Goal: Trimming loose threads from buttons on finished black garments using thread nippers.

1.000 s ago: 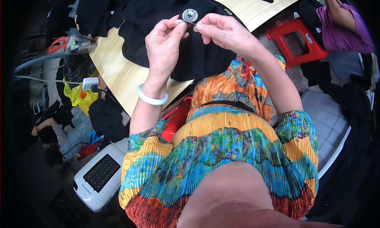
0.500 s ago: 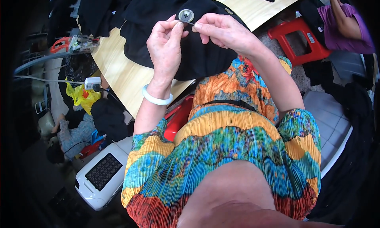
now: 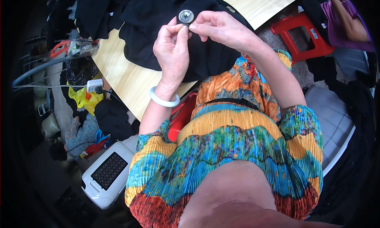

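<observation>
A large dark button with a shiny grey rim and holes in its middle sits on the black knit garment, which spreads over the table edge and my lap. Just below the button, my left hand pinches the black cloth between thumb and forefinger. My right hand is closed in a pinch at the button's lower right edge, its fingertips almost touching the left ones. Whatever lies between its fingers is too small to make out. A pale bangle circles my left wrist.
A pale wooden table lies under the garment. To the left are a white plug adapter on a cable, a yellow bag and a white case. At right stand a red stool and a grey tray; another person sits beyond.
My right fingertips have come leftward against the left ones, closing the small gap where a thin dark strip showed. My left hand has shifted slightly right; the view has moved a little.
</observation>
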A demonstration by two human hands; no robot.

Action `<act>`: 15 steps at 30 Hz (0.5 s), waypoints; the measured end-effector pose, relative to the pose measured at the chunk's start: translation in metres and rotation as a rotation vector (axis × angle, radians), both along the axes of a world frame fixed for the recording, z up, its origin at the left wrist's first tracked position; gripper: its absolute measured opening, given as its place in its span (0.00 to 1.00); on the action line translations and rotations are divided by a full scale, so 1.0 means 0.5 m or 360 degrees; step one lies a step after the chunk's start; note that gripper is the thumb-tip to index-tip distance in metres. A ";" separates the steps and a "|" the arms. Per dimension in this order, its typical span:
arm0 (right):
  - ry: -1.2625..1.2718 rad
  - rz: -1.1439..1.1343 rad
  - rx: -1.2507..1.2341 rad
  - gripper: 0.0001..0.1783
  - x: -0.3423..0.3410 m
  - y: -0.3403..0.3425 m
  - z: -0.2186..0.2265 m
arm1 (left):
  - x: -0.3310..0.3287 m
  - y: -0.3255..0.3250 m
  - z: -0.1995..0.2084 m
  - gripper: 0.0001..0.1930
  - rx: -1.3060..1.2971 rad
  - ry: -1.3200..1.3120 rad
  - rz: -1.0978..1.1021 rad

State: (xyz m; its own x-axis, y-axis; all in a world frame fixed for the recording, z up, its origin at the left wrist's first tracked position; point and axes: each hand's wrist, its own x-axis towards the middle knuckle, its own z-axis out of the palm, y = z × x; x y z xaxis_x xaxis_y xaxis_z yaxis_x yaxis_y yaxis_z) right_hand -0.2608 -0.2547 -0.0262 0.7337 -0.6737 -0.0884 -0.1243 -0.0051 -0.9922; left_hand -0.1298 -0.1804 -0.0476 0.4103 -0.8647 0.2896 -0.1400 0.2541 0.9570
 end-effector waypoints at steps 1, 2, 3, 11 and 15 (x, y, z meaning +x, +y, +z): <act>0.0018 0.0005 0.0024 0.15 0.000 -0.002 -0.001 | 0.004 0.000 0.002 0.01 0.0038 0.0012 -0.0006; 0.0020 0.0005 0.0029 0.15 0.000 -0.003 -0.002 | 0.009 -0.001 0.006 0.01 0.0077 0.0024 -0.0012; -0.0090 -0.0012 0.0119 0.14 0.001 -0.003 -0.004 | 0.017 -0.001 0.017 0.02 0.0213 0.0155 -0.0054; -0.0422 -0.0399 -0.0139 0.22 0.023 -0.011 -0.004 | 0.107 -0.075 0.104 0.07 0.0613 0.0510 -0.0734; -0.0516 -0.0589 -0.0207 0.19 0.022 -0.063 -0.047 | 0.137 -0.090 0.045 0.10 0.0450 0.0313 -0.0500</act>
State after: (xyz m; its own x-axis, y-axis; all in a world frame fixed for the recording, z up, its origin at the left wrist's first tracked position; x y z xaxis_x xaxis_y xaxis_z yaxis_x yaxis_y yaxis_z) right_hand -0.2501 -0.2860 -0.0497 0.4194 -0.8841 0.2063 0.1732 -0.1452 -0.9741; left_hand -0.0611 -0.2255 -0.0253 0.1391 -0.9897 -0.0326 0.0933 -0.0197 0.9954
